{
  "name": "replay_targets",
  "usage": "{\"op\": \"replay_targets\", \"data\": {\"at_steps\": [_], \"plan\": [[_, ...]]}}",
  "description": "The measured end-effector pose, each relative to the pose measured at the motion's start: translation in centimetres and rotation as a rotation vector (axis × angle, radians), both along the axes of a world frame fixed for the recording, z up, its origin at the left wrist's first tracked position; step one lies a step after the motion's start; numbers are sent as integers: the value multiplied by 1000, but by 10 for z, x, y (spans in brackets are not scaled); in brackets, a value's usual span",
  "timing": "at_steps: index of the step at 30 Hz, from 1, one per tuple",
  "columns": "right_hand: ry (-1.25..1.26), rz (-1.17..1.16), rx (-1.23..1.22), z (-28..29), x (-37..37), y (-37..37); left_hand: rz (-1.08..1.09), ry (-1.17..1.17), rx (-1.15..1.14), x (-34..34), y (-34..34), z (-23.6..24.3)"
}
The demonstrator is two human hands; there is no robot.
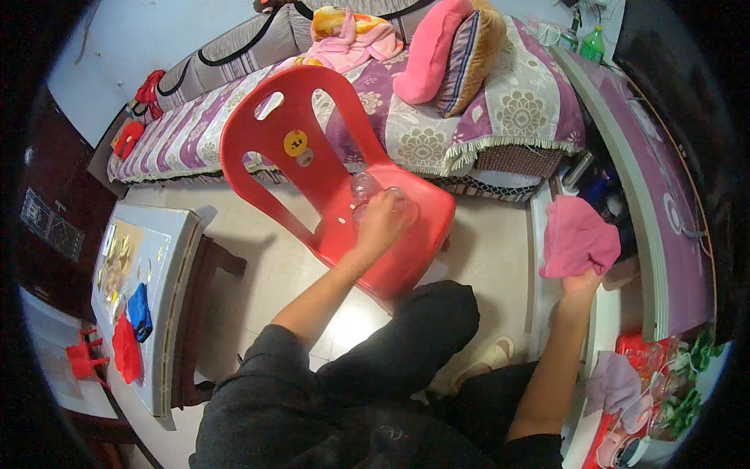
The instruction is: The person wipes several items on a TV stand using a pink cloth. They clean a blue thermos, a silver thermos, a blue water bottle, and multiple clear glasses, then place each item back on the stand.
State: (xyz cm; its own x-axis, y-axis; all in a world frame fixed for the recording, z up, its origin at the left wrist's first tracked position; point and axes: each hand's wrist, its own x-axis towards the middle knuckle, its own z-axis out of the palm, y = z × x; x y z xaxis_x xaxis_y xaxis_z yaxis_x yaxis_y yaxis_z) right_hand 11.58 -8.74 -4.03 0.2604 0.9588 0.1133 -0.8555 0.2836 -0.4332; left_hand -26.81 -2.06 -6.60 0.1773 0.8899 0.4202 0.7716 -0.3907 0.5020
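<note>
A red plastic chair [426, 211] stands in front of me, several clear glass cups [362, 185] grouped on its seat. My left hand [381, 222] reaches in among them, fingers curled around one cup; its own fingers partly cover it. Out to the right, a pink cloth [580, 237] is in my right hand [583, 283], bunched up and hiding most of the fingers. That cloth is beside the low shelf under a purple-topped cabinet [625, 156].
Behind the chair runs a sofa [519, 109] with a patterned cover and cushions. A low table [156, 227] at left bears red and blue cloths. Near my right forearm lie a greyish-purple cloth [613, 383] and a green plant [687, 399]. A green bottle [594, 45] stands far right.
</note>
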Motion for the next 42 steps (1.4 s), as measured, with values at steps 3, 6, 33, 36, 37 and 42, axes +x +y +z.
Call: {"op": "replay_targets", "data": {"at_steps": [3, 6, 33, 36, 37, 42], "plan": [[115, 28, -30, -4, 1, -5, -49, 210, 231, -20, 28, -9], [58, 53, -23, 2, -5, -8, -92, 532, 343, -28, 55, -15], [9, -134, 66, 10, -18, -5, -864, -1099, -766, 92, 44, 110], [-89, -106, 80, 22, -17, -8, -1098, -1394, -927, 159, 34, 104], [-152, -111, 125, 39, -22, -10, -1153, -1489, -1025, 177, 27, 107], [-215, 38, 402, 50, -1, -11, -1371, -1756, -1357, 243, 9, 100]]}}
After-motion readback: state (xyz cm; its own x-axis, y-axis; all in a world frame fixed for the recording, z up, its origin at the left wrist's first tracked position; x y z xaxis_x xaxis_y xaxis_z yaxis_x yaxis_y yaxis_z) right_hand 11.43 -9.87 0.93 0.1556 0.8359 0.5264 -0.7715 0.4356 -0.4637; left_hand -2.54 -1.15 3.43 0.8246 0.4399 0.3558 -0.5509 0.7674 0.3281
